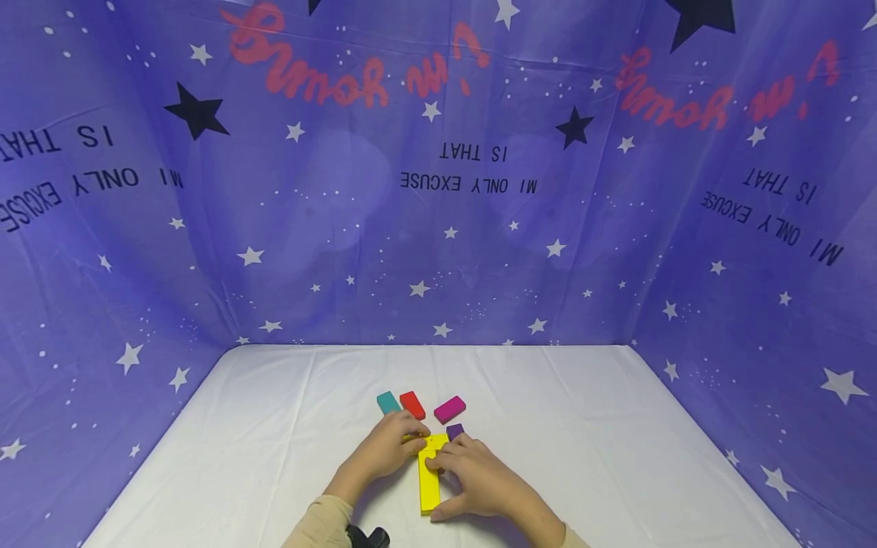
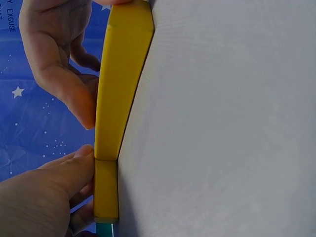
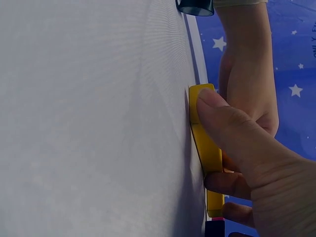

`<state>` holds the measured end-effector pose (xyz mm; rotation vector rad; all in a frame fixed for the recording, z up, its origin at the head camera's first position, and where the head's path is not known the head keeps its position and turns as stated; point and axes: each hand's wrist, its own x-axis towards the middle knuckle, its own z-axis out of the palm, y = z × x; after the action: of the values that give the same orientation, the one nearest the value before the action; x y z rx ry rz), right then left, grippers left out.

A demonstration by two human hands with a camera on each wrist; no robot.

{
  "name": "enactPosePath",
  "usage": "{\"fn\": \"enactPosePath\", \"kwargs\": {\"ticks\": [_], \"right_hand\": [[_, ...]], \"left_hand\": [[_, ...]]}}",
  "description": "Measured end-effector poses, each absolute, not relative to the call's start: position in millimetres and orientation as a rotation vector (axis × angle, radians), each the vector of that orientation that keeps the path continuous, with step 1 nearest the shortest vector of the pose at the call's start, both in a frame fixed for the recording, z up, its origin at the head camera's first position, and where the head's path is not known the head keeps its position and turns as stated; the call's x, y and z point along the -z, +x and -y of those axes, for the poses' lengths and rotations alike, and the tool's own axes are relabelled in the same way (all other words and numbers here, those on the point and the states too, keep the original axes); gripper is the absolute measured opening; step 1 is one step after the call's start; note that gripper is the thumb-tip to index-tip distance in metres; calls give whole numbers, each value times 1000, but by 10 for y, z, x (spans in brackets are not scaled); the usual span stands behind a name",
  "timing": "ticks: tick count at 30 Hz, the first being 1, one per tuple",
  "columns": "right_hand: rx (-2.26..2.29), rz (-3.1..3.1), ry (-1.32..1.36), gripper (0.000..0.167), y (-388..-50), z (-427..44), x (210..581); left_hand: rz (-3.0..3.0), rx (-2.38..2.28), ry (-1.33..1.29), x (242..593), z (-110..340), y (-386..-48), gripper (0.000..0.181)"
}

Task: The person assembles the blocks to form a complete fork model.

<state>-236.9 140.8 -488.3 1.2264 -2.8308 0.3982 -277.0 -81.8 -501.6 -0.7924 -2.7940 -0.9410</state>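
Note:
On the white cloth lie two yellow blocks that meet in a T. My left hand (image 1: 385,450) pinches the crosswise yellow block (image 1: 438,440), thumb on the near side and fingers beyond it; they hide its left part. The long yellow block (image 1: 428,491) runs toward me from it, the two touching at a thin seam in the left wrist view. My right hand (image 1: 483,479) grips this long block (image 3: 208,150), thumb at its near end and fingers farther along its right side. A purple block (image 1: 454,431) sits just beyond the right fingers, partly covered.
Beyond my hands lie a teal block (image 1: 387,403), a red block (image 1: 412,405) and a magenta block (image 1: 450,410). A black object (image 1: 370,537) shows near my left sleeve. A blue star-printed curtain (image 1: 466,281) rises at the back and both sides of the white table (image 1: 274,426).

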Motion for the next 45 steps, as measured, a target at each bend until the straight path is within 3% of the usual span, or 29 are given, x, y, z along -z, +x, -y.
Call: {"fn": "enactPosePath", "kwargs": {"ticks": [45], "right_hand": [[-444,2893,1182,72,-2368,-1418,4927]], "left_hand": [[2846,1017,-744,5072,844,-2778,23]]}}
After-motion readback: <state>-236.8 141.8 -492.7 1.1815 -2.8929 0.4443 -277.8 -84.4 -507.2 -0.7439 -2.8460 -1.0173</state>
